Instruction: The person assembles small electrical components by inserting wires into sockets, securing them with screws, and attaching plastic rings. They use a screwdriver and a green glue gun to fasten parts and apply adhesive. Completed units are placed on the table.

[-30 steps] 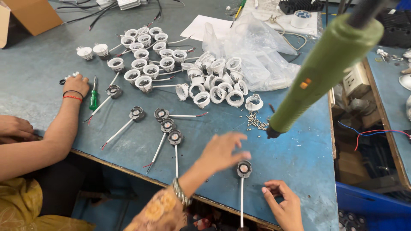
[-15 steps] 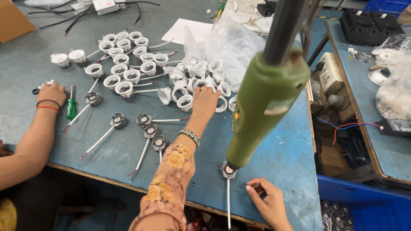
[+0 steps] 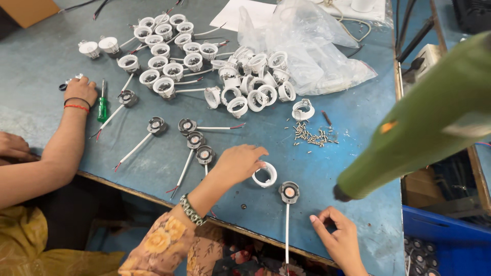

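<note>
From my feed the bench [image 3: 337, 153] is bright and evenly lit from above, with soft, short shadows under the left hand [image 3: 240, 162] and the white ring [image 3: 265, 175]. The clear bag [image 3: 312, 46] at upper centre throws mild glare. The green tool [image 3: 429, 122] at right is close to the lens and blurred. The frame's lower edge falls dim.

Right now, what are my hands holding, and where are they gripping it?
Your left hand grips a white ring housing by its left rim, fingers curled over its edge. Your right hand holds nothing; it rests on the blue table.
</note>
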